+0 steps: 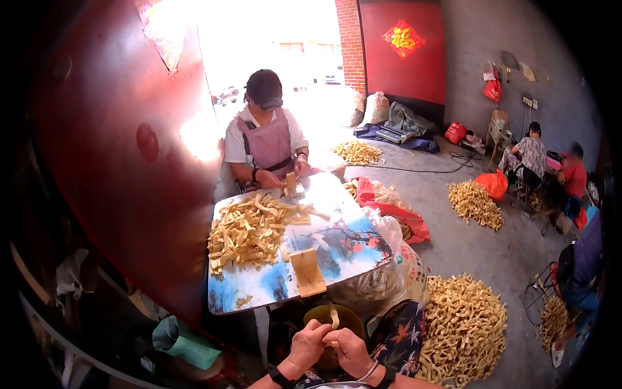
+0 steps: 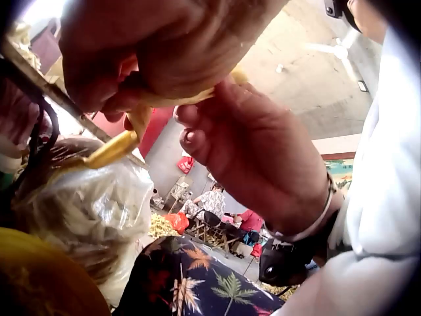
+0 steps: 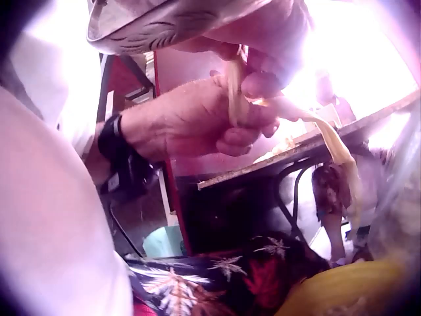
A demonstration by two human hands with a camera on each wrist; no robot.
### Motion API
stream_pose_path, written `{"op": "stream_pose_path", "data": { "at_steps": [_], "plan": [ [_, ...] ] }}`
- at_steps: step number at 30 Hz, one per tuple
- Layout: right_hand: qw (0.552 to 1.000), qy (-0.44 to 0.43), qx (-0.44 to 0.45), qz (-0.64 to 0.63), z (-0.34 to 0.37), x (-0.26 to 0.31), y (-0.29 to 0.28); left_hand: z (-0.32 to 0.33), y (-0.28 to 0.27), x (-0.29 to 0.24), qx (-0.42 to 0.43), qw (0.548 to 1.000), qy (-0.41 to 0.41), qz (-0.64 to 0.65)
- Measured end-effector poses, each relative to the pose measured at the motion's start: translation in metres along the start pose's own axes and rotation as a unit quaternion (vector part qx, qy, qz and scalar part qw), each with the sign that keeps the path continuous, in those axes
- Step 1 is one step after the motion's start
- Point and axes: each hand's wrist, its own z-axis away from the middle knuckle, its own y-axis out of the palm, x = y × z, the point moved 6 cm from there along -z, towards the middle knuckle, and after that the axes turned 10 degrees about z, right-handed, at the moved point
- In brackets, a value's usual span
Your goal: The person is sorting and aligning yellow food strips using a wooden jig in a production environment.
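Note:
Over a yellow tub (image 1: 353, 318), both hands meet on a soft, pale yellow strip (image 2: 115, 150). The left hand (image 1: 306, 347) pinches it between thumb and fingers. Close against it, the right hand (image 1: 348, 351) grips the same strip, which bends around the fingertips. One free end hangs down past the hands in both wrist views; in the right wrist view another part of the strip (image 3: 235, 92) lies across the left hand's fingers. Curled fingers partly hide the middle of the strip.
The table (image 1: 227, 297) ahead bears a pile of strips (image 1: 249, 230) and a wooden block (image 1: 308, 272). A person (image 1: 267, 129) sits across it. To the right are a plastic bag (image 1: 389, 272) and a large heap of knotted strips (image 1: 463, 330) on the floor.

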Motion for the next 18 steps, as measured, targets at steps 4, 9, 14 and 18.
{"op": "stream_pose_path", "data": {
  "at_steps": [4,9,14,18],
  "plan": [
    [0.993,-0.107,-0.05,0.012,-0.014,0.018,-0.01,-0.01,-0.018,-0.009,0.021,0.998,0.044,-0.041],
    [0.992,0.021,-0.034,-0.116,-0.014,0.009,0.007,-0.008,-0.032,-0.009,0.035,0.996,0.061,-0.051],
    [0.964,0.117,-0.015,-0.237,-0.019,-0.015,0.021,-0.003,-0.043,-0.025,0.003,0.992,0.122,-0.035],
    [0.847,0.3,0.004,-0.44,-0.011,-0.035,0.053,-0.005,-0.049,-0.03,-0.067,0.977,0.202,-0.015]
  ]
}}
